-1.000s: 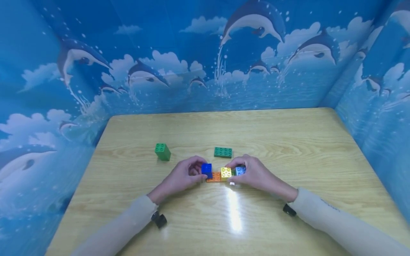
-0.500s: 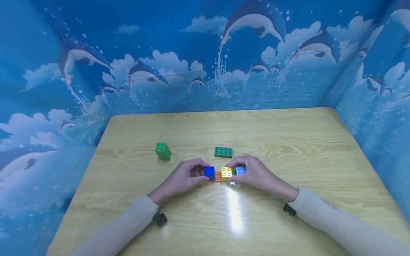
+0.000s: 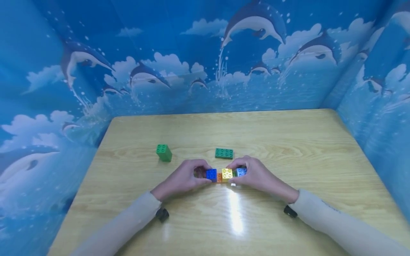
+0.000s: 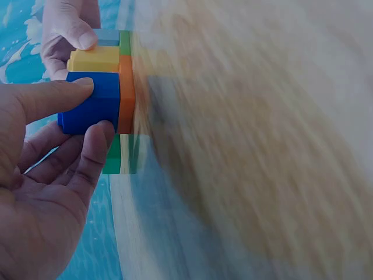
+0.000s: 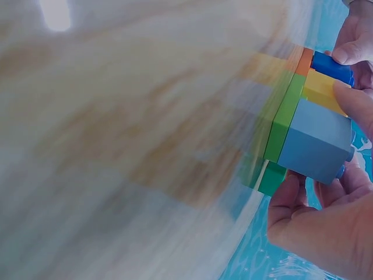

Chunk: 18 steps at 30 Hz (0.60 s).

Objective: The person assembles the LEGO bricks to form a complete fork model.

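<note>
At the middle of the wooden table, my left hand (image 3: 187, 176) pinches a dark blue brick (image 3: 211, 175) between thumb and fingers. This brick sits on the left end of a flat orange brick (image 4: 126, 99), its lower side flush against it in the left wrist view. Beside it, over the orange brick's right end, stands a yellow brick (image 3: 227, 174), which my right hand (image 3: 254, 174) grips with the thumb on its near side. Under the right hand, a light blue brick (image 5: 317, 140) stands on a flat light green brick (image 5: 284, 122), partly hidden by the fingers in the head view.
Behind the hands lies a flat dark green brick (image 3: 224, 153). Farther left, a tall green brick (image 3: 164, 153) stands upright on the table (image 3: 272, 135). A dolphin-print curtain (image 3: 179, 53) surrounds the table's back and sides.
My left hand has moved the dark blue brick a little right and down, onto the orange brick's left end. My right hand has stayed at the yellow brick.
</note>
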{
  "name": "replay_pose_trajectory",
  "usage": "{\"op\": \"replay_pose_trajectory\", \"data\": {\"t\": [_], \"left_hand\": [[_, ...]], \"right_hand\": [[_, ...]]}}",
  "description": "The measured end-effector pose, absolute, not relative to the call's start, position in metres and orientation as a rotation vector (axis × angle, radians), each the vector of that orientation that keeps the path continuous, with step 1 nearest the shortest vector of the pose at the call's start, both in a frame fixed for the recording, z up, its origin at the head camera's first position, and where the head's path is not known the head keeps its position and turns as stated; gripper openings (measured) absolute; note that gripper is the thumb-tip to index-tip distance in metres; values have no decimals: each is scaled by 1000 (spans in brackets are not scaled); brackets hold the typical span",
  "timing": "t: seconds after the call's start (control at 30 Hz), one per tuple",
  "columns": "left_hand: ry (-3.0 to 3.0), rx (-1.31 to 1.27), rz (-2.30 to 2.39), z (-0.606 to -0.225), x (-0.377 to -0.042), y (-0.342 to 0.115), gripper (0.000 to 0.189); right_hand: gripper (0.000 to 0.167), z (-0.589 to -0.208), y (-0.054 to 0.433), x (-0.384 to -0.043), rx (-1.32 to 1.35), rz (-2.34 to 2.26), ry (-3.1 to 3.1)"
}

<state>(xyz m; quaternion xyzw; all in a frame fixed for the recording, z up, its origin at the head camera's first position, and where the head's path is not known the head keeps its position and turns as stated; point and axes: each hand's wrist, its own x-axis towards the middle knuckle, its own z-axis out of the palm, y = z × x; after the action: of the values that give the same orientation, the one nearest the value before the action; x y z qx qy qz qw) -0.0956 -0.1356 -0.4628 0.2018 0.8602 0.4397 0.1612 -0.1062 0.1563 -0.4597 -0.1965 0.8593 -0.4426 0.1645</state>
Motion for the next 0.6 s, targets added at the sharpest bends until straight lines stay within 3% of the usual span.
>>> {"op": "replay_pose_trajectory", "data": {"t": [0.6], "left_hand": [[2430, 678, 1176, -467, -97, -136, 28]], "right_hand": [[38, -457, 157, -105, -656, -1214, 2435]]}}
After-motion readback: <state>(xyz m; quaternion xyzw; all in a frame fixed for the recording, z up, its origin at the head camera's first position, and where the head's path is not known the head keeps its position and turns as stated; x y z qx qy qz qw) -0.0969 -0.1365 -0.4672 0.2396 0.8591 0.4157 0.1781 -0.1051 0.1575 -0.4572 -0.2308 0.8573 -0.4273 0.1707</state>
